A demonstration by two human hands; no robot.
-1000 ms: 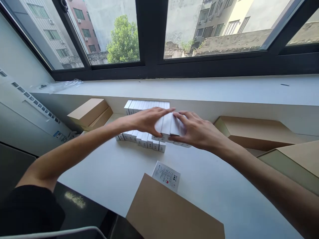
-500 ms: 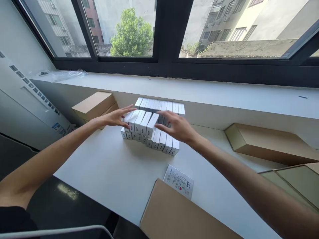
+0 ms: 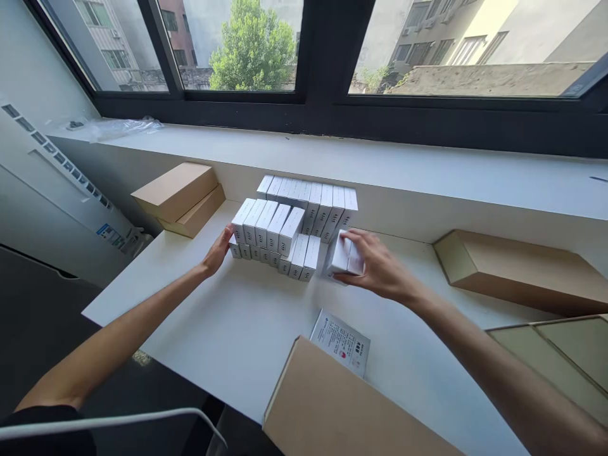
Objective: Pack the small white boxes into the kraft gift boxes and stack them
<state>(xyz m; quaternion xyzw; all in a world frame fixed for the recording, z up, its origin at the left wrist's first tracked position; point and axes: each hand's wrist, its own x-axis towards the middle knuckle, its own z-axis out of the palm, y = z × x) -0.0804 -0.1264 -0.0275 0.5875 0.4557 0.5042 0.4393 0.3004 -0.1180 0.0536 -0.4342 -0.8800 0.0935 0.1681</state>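
Small white boxes [image 3: 266,225] stand in rows at the back of the white table, some stacked on a lower layer. My right hand [image 3: 377,263] grips a pair of white boxes [image 3: 342,254] between thumb and fingers, just right of the front row and apart from it. At the left end of the stack, my left hand [image 3: 217,253] rests with its fingers extended along the side of the boxes, holding none. Behind the front rows, a further row of white boxes [image 3: 327,199] stands near the wall below the sill.
Two brown cartons [image 3: 175,190] are stacked at the left back. A long carton [image 3: 517,269] and greenish open-sided cartons [image 3: 555,354] lie to the right. In front, a big cardboard box [image 3: 342,405] partly covers a printed silver-white box [image 3: 341,342]. A window sill [image 3: 380,164] runs behind.
My right hand has taken two white boxes from the right end of the lower front row and moved them right. My left hand has dropped from above the stack to its left side.
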